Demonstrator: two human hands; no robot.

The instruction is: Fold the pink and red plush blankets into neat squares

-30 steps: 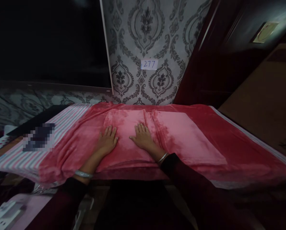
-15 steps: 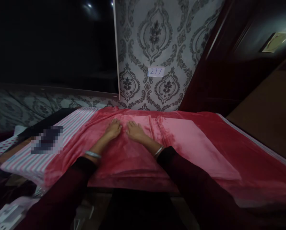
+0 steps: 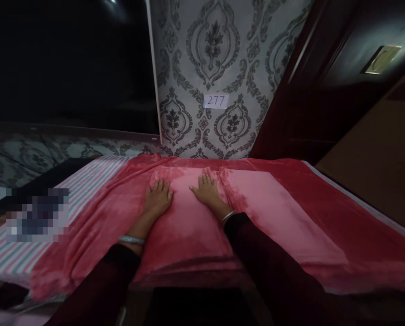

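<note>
A red plush blanket lies spread over the table, with its middle part in folded layers. My left hand rests flat on the left of this folded part, fingers spread. On the same part, farther right, my right hand lies flat near the crease between two sections. Neither hand grips the fabric. Right of the crease, a smooth lighter pink section shows where the pile is brushed the other way. Loose wrinkles run through the blanket left of my left hand.
A striped cloth lies under the blanket on the left, with a blurred-out item on it. Behind stand a large dark screen and a patterned wall with a paper marked 277. A brown panel leans at the right.
My hands have moved apart across the blanket, the right one going right and the left one slightly left and nearer. The pile between them now looks lighter. The view has shifted slightly.
</note>
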